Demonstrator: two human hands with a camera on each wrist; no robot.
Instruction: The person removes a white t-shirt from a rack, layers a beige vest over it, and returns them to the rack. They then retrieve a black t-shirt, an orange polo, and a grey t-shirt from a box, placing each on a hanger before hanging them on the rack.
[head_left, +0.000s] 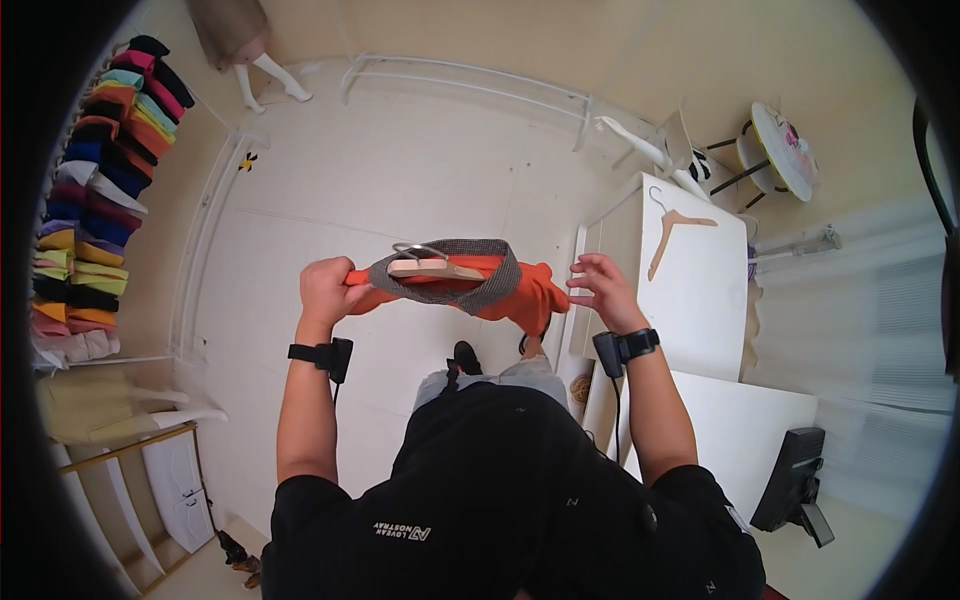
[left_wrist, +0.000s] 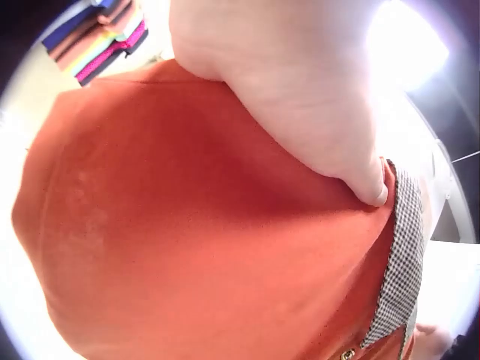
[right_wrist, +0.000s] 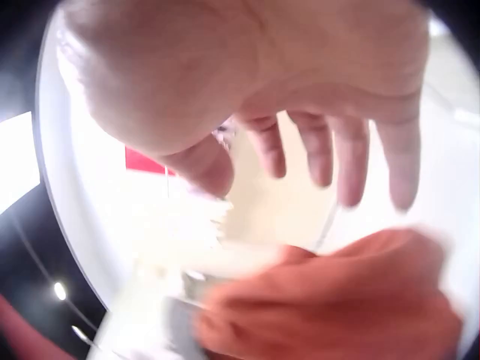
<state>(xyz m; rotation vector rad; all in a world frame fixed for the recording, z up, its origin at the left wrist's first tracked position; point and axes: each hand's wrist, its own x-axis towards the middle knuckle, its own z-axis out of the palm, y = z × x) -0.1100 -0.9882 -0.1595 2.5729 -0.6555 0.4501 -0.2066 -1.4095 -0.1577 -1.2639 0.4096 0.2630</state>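
Gripping the shirt (left_wrist: 187,225) beside its checked collar (left_wrist: 406,247), my left hand (head_left: 325,292) presses its thumb on the orange cloth; whether it also holds wood under this cloth, I cannot tell. My right hand (head_left: 610,290) holds nothing: its fingers are spread, just beside the other shoulder of the shirt and, in the right wrist view, apart from it. The shirt is thus in front of my body, above the floor (head_left: 300,200), and a hanger (head_left: 428,269) lies inside the collar opening, its hook (head_left: 408,247) showing there. With only one side gripped, I judge that the free shoulder could sag, and the hanger could then tilt and slide out of the neck. If I pulled too strongly near the collar, the cloth might stretch. Farther out, a spare hanger (head_left: 688,217) lies on the white table (head_left: 700,300), well apart from the shirt.
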